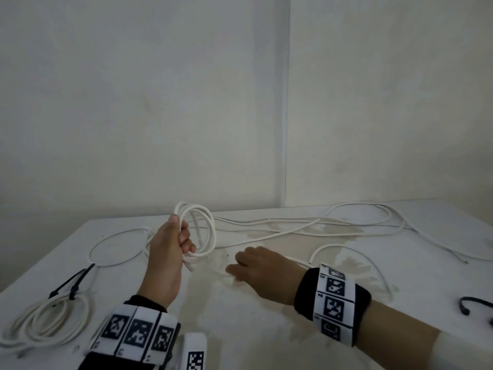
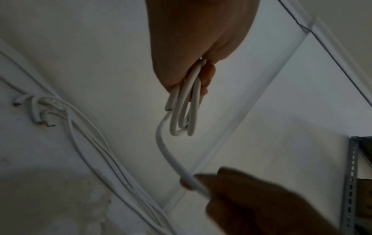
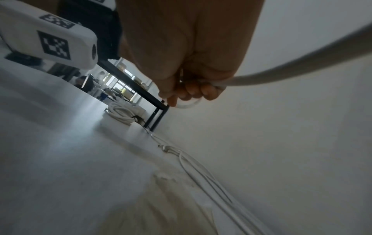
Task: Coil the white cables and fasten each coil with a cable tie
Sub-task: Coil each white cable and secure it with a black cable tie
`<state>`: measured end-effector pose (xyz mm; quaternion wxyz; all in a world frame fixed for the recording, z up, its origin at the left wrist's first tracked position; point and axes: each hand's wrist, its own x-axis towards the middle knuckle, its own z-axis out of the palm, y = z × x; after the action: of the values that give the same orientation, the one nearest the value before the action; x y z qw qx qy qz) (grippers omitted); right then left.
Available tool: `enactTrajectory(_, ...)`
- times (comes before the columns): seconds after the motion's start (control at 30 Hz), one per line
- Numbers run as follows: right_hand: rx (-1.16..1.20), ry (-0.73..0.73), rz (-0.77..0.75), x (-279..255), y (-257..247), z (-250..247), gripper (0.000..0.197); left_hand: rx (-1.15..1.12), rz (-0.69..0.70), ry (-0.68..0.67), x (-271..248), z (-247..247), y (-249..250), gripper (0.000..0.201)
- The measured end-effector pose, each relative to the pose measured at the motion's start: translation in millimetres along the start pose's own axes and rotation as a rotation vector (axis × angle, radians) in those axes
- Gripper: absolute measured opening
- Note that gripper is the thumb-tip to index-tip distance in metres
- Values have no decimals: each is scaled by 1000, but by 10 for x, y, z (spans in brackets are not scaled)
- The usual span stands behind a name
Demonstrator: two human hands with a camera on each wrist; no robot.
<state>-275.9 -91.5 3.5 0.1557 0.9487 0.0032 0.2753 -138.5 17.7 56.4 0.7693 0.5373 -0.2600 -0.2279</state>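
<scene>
My left hand [image 1: 184, 237] holds a small coil of white cable [image 1: 202, 231] upright above the white table [image 1: 266, 329], fingers curled round its loops. In the left wrist view the coil [image 2: 184, 111] hangs below that hand [image 2: 199, 52], with one cut end sticking out. From it a strand [image 2: 167, 152] runs to my right hand [image 1: 241, 267], which lies low on the table and grips it. The right wrist view shows those fingers [image 3: 193, 90] curled round the cable [image 3: 281, 70]. More loose white cable [image 1: 306, 228] trails across the back of the table.
A finished coil [image 1: 45, 321] with a black cable tie [image 1: 74, 284] lies at the near left. Another black cable tie [image 1: 474, 305] lies at the right edge. White walls meet in a corner behind the table. A metal shelf [image 2: 354, 174] stands to one side.
</scene>
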Motion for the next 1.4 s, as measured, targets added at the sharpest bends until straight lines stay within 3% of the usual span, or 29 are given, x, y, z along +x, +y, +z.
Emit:
enactTrajectory(0.2,21,105,-67,185,-164,-162,30,354,151,-34,-65,6,-77,31)
enactTrajectory(0.3,49,135,-70,214,-229,-165,20,448,189,-80,-105,37,-122,30)
enactTrajectory(0.47,199,214,-77,314,-192,-248,7,507,127,-235,-203,38,-191,32)
enactTrajectory(0.6,508,135,163,351,-51,-438,10,487,27,-373,-293,71,-177,36)
enactTrajectory(0.73,720,63,343,300,102,-513,12,268,-182,-363,-295,97,-133,37)
enactTrajectory(0.83,750,83,456,270,236,-491,14,136,-312,-385,-307,96,-115,41)
enactTrajectory(0.93,616,-46,482,253,269,-427,21,-30,-394,-403,-316,104,-95,42)
enactTrajectory(1.03,761,-90,576,181,244,-402,34,-145,-430,-388,-316,108,-72,42)
enactTrajectory(1.17,1286,-125,795,123,129,-432,50,-264,-434,-306,-295,90,-76,42)
enactTrajectory(1.3,1462,-102,747,85,121,-478,18,-248,-374,-239,-217,71,-43,44)
enactTrajectory(1.4,1463,-83,774,85,171,-478,17,-170,-356,-285,-235,67,-57,42)
